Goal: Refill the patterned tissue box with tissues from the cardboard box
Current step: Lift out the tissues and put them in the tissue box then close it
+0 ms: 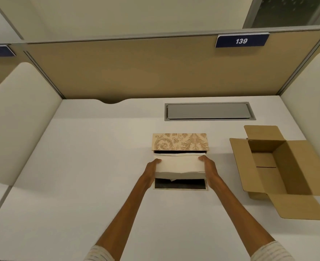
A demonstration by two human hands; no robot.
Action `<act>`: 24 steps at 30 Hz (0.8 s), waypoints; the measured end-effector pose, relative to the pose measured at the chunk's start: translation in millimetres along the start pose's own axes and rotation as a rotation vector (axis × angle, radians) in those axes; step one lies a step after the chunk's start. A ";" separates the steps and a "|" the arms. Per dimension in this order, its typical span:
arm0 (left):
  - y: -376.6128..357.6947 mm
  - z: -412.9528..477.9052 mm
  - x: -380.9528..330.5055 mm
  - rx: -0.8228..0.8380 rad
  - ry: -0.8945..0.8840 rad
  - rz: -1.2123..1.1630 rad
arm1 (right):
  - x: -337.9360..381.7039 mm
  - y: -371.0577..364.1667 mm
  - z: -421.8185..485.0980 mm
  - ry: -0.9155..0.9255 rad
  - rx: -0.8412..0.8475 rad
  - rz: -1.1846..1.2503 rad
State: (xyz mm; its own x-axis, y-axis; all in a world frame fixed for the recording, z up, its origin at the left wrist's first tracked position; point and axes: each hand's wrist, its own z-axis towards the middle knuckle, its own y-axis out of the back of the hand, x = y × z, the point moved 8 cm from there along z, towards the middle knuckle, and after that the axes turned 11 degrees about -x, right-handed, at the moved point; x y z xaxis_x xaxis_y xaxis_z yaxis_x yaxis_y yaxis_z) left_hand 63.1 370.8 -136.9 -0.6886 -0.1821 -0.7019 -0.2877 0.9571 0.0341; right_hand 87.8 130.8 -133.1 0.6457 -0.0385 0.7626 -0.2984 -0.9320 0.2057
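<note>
The patterned tissue box lies open in the middle of the white desk, its beige floral lid raised at the far side and its dark inside showing at the near edge. A white stack of tissues hangs just above the opening, slightly tilted. My left hand presses the stack's left end and my right hand presses its right end. The brown cardboard box stands to the right with its flaps spread; the inside that I can see holds nothing.
A grey cable hatch is set into the desk behind the tissue box. Tan partition walls close off the back, and white side dividers stand left and right. A sign reading 139 hangs above.
</note>
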 end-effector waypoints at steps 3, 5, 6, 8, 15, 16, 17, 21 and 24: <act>0.6 7.1 5.1 -0.046 -0.010 0.040 | -6.9 -2.6 7.3 -0.004 -0.026 0.012; 1.0 10.1 7.3 -0.079 -0.009 0.076 | -10.8 -3.5 11.7 -0.007 -0.050 0.012; 0.9 11.4 8.3 -0.096 -0.008 0.097 | -13.0 -3.8 13.9 -0.010 -0.060 0.011; 1.9 13.3 10.8 -0.134 -0.010 0.157 | -17.2 -3.7 17.3 -0.018 -0.080 -0.002; 5.0 10.5 10.6 -0.222 -0.131 0.382 | -23.4 -1.8 17.5 0.056 -0.137 -0.106; 6.0 9.4 7.5 -0.244 -0.192 0.429 | -24.8 -1.5 16.7 0.082 -0.141 -0.126; 6.7 8.0 4.4 -0.260 -0.249 0.468 | -25.5 -1.5 15.5 0.111 -0.141 -0.138; 9.9 2.7 1.0 -0.281 -0.342 0.469 | -20.2 2.6 9.5 0.225 -0.152 -0.180; 13.9 -9.3 -3.0 -0.357 -0.493 0.544 | -12.8 16.7 4.2 0.348 -0.237 -0.206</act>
State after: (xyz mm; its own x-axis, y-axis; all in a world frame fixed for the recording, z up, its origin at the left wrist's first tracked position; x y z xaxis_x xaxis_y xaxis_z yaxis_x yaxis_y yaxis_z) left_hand 54.9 382.6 -127.7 -0.4449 0.4875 -0.7512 -0.2496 0.7381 0.6268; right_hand 77.5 114.2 -142.0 0.4464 0.2996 0.8432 -0.3671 -0.7980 0.4779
